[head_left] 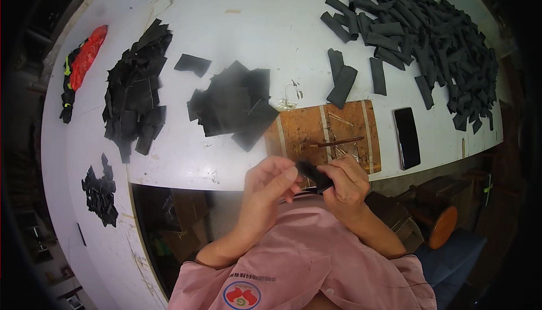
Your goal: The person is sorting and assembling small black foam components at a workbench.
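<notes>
A small black piece of fabric-like material [314, 176] is between my hands, close to my body at the table's front edge. My right hand [345, 185] is closed round its right end. The thumb and fingers of my left hand [270, 181] pinch at its left end; part of the grip is hidden. Just beyond lies a brown board [285, 136] with pale stripes, and on it rests a thin brown stick [339, 142]. Flat black pieces [231, 98] are heaped beyond my left hand. Several rolled black tubes [342, 86] lie past the board.
A large heap of black tubes [429, 42] covers the far right of the white table [254, 33]. The phone [407, 138] lies right of the board. Leftward are a tall pile of black pieces [135, 93], a smaller pile [100, 194] and a red plastic bag [90, 59].
</notes>
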### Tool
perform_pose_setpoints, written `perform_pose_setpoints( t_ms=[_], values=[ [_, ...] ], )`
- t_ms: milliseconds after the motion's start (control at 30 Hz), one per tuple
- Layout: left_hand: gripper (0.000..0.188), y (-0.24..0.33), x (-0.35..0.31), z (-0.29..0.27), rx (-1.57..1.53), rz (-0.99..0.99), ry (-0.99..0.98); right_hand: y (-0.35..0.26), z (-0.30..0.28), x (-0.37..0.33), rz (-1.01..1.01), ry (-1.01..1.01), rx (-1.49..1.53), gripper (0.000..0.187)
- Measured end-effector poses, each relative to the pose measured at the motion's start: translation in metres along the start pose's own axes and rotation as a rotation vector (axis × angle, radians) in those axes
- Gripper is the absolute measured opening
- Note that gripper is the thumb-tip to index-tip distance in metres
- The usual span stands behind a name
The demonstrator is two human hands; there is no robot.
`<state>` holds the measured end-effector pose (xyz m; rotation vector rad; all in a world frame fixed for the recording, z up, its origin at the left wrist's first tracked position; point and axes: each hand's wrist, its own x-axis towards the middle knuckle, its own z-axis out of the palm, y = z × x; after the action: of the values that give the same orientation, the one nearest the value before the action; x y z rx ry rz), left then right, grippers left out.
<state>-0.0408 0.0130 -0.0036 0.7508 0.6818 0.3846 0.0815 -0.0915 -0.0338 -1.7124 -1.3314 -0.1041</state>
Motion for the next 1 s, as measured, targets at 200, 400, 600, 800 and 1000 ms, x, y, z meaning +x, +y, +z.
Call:
perform_pose_setpoints(
  t_ms=[200,400,600,800,1000],
  values=[
    [0.01,0.0,0.006,0.001,0.104,-0.071,0.013,0.007,-0.004,-0.001,-0.12,-0.029,-0.114,0.034],
    [0.008,-0.007,0.01,-0.001,0.237,0.045,0.018,0.005,-0.01,0.007,-0.131,-0.29,-0.078,0.041],
    [0.006,-0.017,0.001,0.013,0.866,0.451,-0.013,-0.004,-0.014,-0.003,0.321,-0.218,0.333,0.03],
    [0.011,-0.049,0.016,0.008,0.624,0.533,0.243,-0.009,0.009,0.003,0.153,-0.093,-0.022,0.018],
    [0.023,-0.022,0.027,-0.005,-0.299,-0.032,-0.174,0.011,0.005,-0.01,0.517,-0.036,0.504,0.016]
  ],
)
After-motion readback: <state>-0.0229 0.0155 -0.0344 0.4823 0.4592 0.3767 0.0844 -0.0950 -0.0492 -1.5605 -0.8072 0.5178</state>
